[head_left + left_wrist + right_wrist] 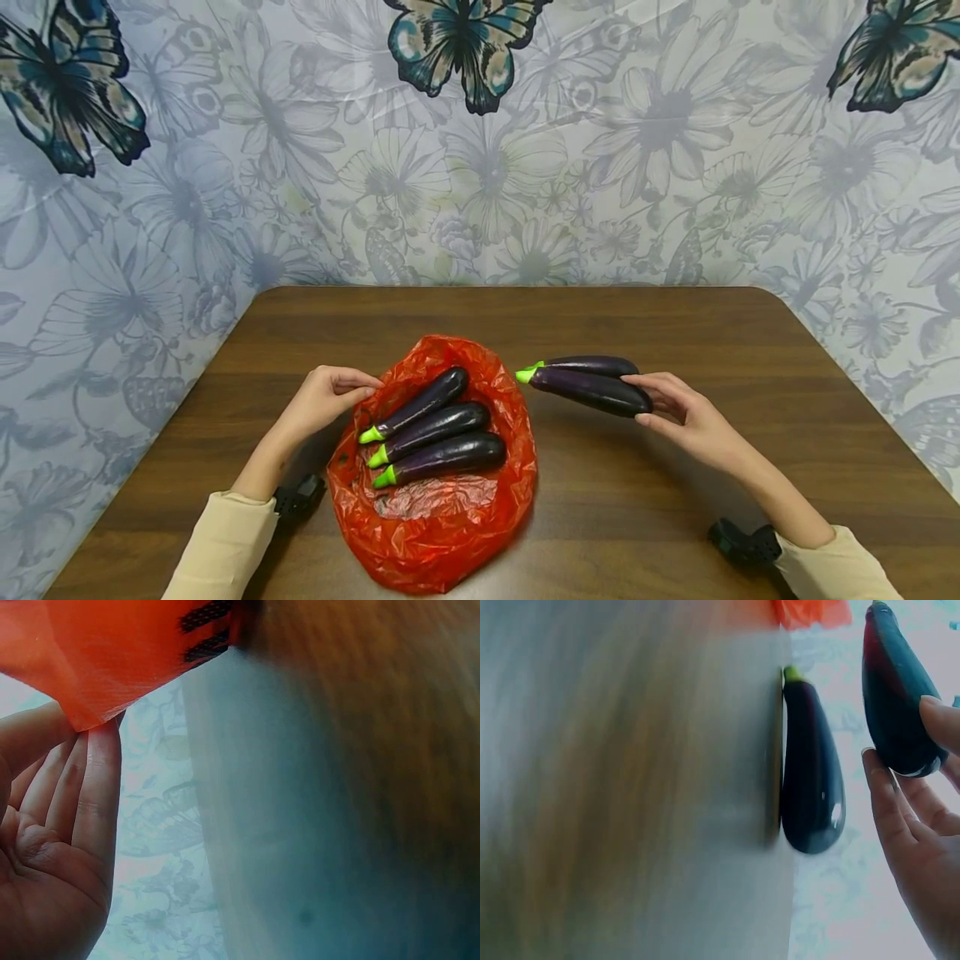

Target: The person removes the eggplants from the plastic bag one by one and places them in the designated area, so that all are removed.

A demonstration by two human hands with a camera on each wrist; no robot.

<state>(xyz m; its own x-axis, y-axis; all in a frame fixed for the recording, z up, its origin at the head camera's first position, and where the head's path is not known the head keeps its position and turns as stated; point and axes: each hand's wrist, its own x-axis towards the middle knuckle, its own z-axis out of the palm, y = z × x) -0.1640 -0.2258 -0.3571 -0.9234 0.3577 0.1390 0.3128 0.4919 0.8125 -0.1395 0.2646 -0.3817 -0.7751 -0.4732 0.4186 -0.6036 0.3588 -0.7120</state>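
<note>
The head view shows five eggplants (450,457): three in one red plastic bag (457,546), two right of it. The right hand (693,421) pinches the nearer eggplant (588,393) by its blunt end, long axis near-sideways, stem leftward. Left wrist: the left hand (60,825) pinches the cropped bag's rim. Right wrist: the held stem is cut off.

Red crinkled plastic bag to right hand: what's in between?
A long, glossy dark-purple eggplant held by the right hand and, behind it, a second dark-purple eggplant on the brown wooden table. Shown in head view.
</note>
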